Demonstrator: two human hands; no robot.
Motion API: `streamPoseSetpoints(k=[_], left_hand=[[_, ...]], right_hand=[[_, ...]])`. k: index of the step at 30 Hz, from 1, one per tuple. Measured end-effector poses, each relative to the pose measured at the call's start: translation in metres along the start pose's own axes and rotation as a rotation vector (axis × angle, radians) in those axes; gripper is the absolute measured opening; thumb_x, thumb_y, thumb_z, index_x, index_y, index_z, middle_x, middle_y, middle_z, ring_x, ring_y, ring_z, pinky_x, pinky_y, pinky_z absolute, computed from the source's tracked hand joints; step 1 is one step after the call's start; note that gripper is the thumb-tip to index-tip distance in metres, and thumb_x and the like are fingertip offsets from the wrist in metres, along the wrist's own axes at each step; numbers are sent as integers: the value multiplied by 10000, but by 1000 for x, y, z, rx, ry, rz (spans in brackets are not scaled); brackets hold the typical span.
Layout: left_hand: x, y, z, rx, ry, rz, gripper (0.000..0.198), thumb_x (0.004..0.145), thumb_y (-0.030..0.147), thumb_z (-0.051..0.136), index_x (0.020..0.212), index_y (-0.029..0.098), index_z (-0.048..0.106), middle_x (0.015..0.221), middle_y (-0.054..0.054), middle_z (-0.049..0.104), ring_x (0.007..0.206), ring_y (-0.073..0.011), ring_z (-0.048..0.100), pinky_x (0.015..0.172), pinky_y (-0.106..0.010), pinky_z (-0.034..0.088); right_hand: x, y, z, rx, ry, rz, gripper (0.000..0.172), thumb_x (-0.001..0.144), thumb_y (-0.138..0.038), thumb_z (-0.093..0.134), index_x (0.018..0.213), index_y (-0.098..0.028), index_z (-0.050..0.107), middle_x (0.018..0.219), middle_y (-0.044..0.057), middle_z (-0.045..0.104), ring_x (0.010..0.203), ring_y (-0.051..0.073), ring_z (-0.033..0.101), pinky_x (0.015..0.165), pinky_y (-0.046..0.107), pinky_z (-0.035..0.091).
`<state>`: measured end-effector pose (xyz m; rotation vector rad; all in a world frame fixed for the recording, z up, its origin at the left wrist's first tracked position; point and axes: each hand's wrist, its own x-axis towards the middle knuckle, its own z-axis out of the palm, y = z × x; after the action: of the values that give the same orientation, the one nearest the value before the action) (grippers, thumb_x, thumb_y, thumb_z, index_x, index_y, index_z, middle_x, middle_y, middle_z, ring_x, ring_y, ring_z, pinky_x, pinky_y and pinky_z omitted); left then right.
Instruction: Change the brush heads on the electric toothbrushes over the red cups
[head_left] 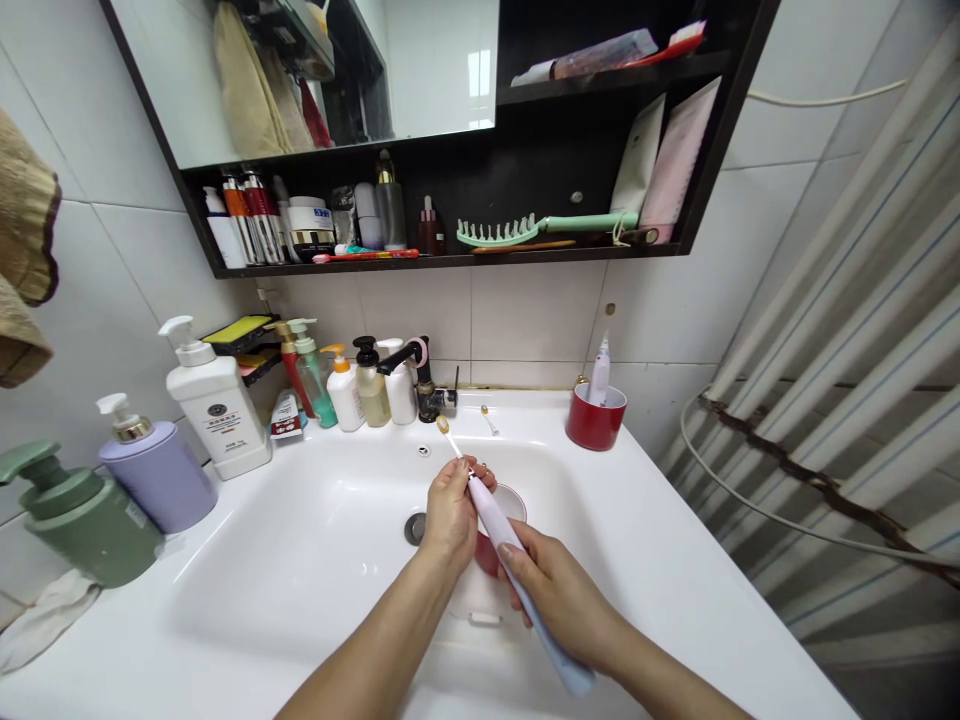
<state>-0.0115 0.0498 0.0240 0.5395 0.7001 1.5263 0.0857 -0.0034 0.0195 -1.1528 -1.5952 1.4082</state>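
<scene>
Two hands on one electric toothbrush point(495, 515), held above the right half of the sink point(300, 560). Left hand point(451, 508): pinched around the joint of neck and handle. Right hand point(559, 575): wrapped on the lower handle, thumb on top. Labels: round dark emblem plus rows of small characters on tall white pump bottle point(225, 425), too small to read; something like "SP-4" on red-and-white packet point(287, 418), not certain; blue lettering on white jar point(309, 214) on black shelf point(442, 262), illegible. Long axis of electric toothbrush on a diagonal, from pale blue base at lower right, near the body, to gold-bristled tip at upper left. Pointing away, toward the black faucet point(426, 385); tilt hard to judge. Partly hidden: red cup point(487, 553) in the basin, behind hands and handle; drain point(413, 529), behind left hand; most right fingertips, under the handle. Cut off at left edge: brown towel point(22, 250), nozzle of green pump bottle point(94, 525). Loose small brush head point(490, 420) on the sink's back rim, fine detail lost. White toothbrush point(600, 370) in second red cup point(596, 420), lower part out of sight.
</scene>
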Motion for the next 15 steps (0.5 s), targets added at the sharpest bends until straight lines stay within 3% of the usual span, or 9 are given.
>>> streamPoseSetpoints(k=[15], left_hand=[[12,9,-9,20,48,-58,56,671,127,404,706,123,448,513,7,495,475,-66,502,561,-217,420]], right_hand=[[-3,4,1,46,-63,54,226,725,-356,305,684,-153,394,603,-25,414,410,42,387,354,173,337]])
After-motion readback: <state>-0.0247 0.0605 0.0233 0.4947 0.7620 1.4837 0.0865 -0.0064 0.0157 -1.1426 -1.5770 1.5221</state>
